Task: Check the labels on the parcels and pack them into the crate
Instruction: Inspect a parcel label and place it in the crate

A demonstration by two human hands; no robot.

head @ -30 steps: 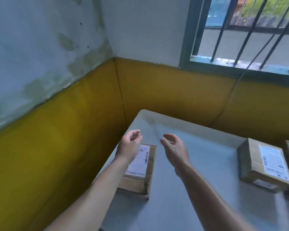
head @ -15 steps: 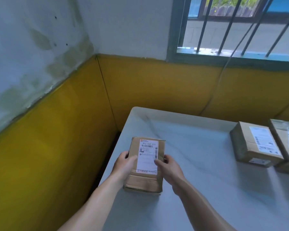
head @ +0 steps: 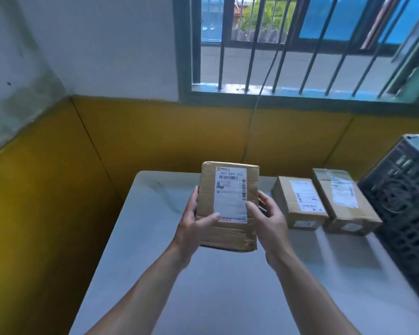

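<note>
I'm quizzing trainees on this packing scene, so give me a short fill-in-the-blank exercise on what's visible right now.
1. The held parcel is gripped by ____ hands.
2. Its white label faces ____ the camera.
3. ____ other parcels lie on the table.
4. The black crate stands at the table's ____ side.

Missing words: both; toward; Two; right

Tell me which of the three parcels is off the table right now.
The parcel with the white label, gripped between the left hand and right hand. The other two parcels lie side by side on the table.
</note>
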